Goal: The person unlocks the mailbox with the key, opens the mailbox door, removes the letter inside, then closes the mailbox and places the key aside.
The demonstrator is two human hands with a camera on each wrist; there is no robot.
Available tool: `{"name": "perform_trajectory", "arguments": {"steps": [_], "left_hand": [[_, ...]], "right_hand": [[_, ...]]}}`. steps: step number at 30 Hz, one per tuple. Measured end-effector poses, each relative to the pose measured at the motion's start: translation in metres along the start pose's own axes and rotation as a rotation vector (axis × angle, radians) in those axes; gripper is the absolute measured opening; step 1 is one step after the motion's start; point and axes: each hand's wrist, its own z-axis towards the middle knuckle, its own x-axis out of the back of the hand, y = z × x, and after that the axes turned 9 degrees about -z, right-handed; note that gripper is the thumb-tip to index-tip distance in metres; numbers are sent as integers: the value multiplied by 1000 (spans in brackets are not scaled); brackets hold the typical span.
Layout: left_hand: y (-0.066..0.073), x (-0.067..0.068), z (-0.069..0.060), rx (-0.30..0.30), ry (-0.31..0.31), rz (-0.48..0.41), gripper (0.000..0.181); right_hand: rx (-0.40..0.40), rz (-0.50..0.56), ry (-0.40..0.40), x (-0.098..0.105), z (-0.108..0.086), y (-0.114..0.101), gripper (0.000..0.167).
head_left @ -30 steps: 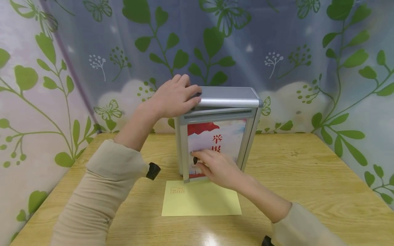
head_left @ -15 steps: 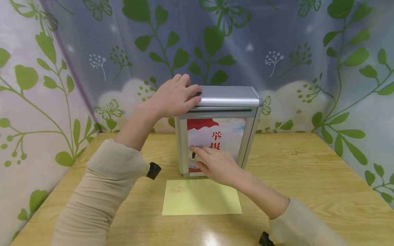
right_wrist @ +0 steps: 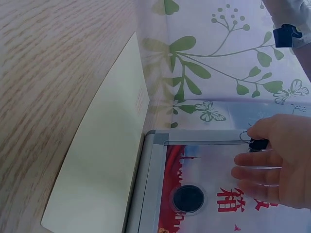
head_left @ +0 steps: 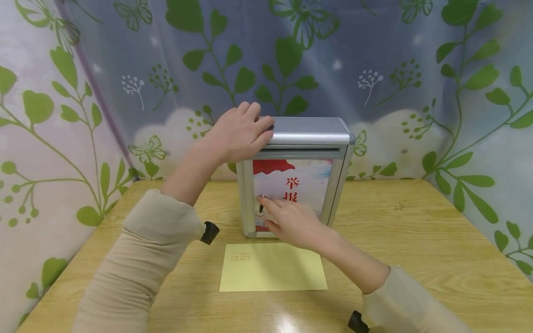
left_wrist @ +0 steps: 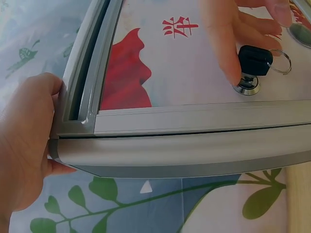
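Observation:
A silver metal suggestion box [head_left: 306, 173] with a slot and a printed front panel stands upright on the table. My left hand [head_left: 239, 134] grips its upper left corner; in the left wrist view the same hand [left_wrist: 29, 131] curls round the corner. A black key [left_wrist: 255, 60] with a metal ring sits in the lock at the panel's left side. The right index finger lies beside the key and touches the panel by the lock, while the thumb is apart from it. The right hand [head_left: 295, 224] covers the panel's lower part, hiding some lettering.
A yellow envelope [head_left: 272, 273] with a small red printed box lies on the wooden table [head_left: 395, 249], just in front of the suggestion box. Behind stands a leaf-patterned backdrop [head_left: 145, 64]. In the right wrist view a round dark disc [right_wrist: 188, 198] shows on the panel.
The box's front door, tilted out a second ago, now sits flush in its frame. My right hand moved slightly up and inward with it. The left hand stayed on the corner.

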Motion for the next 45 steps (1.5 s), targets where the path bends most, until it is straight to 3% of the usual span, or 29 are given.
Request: {"name": "perform_trajectory", "arguments": {"steps": [14,20,24,35,38,45], "left_hand": [[-3,-6,-1,6,22,-4,40],[-1,-8,0,24,10,-17,41],[-1,-9,-1,40,8,-26,43],[-5,-7,-4,40,48,-35,43],[-4,-8,-2,33,45,-42,42],[-2,-9,-2,28,59,-33,40]], "right_hand": [[-33,-37,-11,-2,4,-3,46],[5,-72,130,-10,7,0,35],[34,-41,224,-18,11,4,27],[32,1,238,-20,18,2,25],[-16,78,183,-18,18,0,25],[-239,262,93,-14,21,-4,27]]}}
